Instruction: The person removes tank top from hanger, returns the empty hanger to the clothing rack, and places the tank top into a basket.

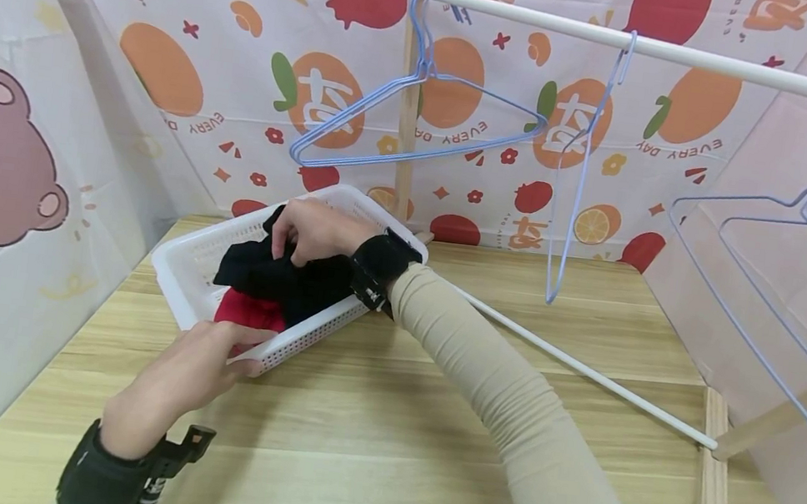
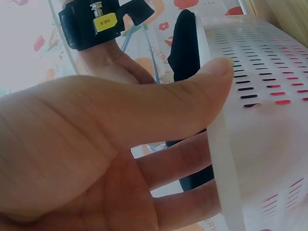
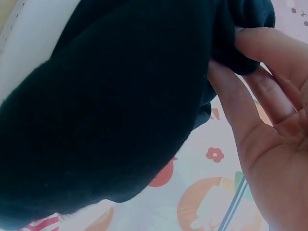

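Observation:
A white perforated plastic basket [image 1: 204, 244] stands on the wooden table, with a black garment [image 1: 250, 267] and a red cloth [image 1: 248, 310] in it. My right hand [image 1: 319, 231] pinches a fold of the black garment between thumb and fingers, as the right wrist view also shows in the dark fabric [image 3: 110, 101]. At the basket's near corner, my left hand [image 1: 204, 362] grips the rim. In the left wrist view its thumb [image 2: 216, 77] lies outside the basket wall [image 2: 260, 134] and its fingers go inside. The garment's full shape is hidden in its folds.
Above the table runs a white rail [image 1: 626, 42]. Blue wire hangers [image 1: 354, 163] hang at its left, one hanger [image 1: 580, 181] in the middle, others [image 1: 794, 208] at the right. A white lower bar [image 1: 586, 369] crosses behind my right arm to a wooden foot [image 1: 713, 483].

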The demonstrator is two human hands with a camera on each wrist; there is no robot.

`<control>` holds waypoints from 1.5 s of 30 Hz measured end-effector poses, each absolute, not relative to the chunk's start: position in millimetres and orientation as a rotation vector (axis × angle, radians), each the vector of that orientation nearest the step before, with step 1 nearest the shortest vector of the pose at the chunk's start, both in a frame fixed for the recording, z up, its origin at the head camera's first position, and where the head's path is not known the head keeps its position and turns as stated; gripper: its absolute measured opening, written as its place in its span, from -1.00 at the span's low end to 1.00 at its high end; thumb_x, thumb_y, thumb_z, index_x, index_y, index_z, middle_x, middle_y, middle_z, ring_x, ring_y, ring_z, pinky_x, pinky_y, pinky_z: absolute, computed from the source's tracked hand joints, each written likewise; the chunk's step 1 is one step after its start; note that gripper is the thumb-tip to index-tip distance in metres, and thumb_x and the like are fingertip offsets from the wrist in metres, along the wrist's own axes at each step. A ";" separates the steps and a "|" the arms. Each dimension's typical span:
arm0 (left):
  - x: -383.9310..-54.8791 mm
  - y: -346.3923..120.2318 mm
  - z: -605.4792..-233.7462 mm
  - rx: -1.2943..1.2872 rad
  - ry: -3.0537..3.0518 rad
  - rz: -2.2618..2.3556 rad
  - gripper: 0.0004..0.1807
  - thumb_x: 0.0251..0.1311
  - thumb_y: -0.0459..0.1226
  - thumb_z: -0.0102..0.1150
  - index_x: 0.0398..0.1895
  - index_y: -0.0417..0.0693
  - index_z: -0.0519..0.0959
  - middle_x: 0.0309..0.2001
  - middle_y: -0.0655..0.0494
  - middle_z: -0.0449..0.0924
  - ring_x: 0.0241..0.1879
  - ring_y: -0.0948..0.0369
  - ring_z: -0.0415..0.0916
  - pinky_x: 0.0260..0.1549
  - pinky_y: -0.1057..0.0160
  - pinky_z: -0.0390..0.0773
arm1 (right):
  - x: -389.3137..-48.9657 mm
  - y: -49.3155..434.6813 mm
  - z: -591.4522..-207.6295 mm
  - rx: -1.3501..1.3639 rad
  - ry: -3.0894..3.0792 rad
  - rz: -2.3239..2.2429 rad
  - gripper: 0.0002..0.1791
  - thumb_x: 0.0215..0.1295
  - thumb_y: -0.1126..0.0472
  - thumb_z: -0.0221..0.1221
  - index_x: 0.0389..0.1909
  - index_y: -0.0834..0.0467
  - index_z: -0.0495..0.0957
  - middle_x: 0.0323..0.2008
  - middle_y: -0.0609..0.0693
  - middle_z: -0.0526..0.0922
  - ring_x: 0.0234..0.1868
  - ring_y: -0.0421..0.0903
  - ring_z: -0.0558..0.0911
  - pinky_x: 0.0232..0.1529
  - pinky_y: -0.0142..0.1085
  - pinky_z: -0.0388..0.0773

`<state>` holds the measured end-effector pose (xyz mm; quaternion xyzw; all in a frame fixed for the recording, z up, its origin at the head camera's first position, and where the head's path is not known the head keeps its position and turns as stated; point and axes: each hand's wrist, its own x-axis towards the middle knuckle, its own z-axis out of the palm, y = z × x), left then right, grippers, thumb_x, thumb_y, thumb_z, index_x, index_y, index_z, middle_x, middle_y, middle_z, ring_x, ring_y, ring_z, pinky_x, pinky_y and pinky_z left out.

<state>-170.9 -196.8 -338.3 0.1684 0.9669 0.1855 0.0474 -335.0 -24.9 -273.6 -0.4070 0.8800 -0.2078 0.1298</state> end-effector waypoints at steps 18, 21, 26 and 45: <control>-171.3 -196.6 -338.5 0.519 2.949 0.563 -0.53 0.15 -0.32 0.48 0.17 -0.11 0.69 -0.12 -0.15 0.74 -0.32 0.10 0.47 -0.44 0.21 0.36 | -335.0 -21.7 -275.1 -1.212 2.470 -0.631 -0.82 0.26 0.43 0.33 -0.20 0.13 0.77 0.04 -0.01 0.69 0.05 -0.21 0.64 0.21 -0.49 0.50; -170.7 -196.8 -338.6 0.525 2.955 0.566 -0.55 0.15 -0.33 0.47 0.16 -0.10 0.70 -0.13 -0.14 0.74 -0.33 0.10 0.47 -0.44 0.21 0.36 | -335.5 -19.0 -272.4 -1.225 2.432 -0.656 -0.82 0.27 0.39 0.36 -0.16 0.12 0.78 0.08 0.00 0.68 0.06 -0.16 0.65 0.20 -0.47 0.54; -171.1 -197.4 -339.0 0.548 2.970 0.570 -0.56 0.14 -0.34 0.47 0.13 -0.09 0.71 -0.12 -0.14 0.74 -0.32 0.11 0.49 -0.43 0.21 0.37 | -335.6 -10.7 -264.6 -1.247 2.405 -0.661 -0.73 0.27 0.34 0.39 -0.02 0.09 0.77 0.17 0.01 0.65 0.08 -0.10 0.65 0.13 -0.44 0.60; -171.9 -195.4 -337.5 0.524 2.961 0.547 -0.54 0.14 -0.32 0.48 0.16 -0.04 0.70 -0.11 -0.11 0.72 -0.25 0.06 0.48 -0.41 0.20 0.38 | -341.3 35.9 -258.1 -0.944 2.574 -0.201 -0.30 0.14 0.05 0.53 0.31 -0.08 0.49 0.47 -0.05 0.35 0.37 -0.06 0.36 0.45 -0.08 0.38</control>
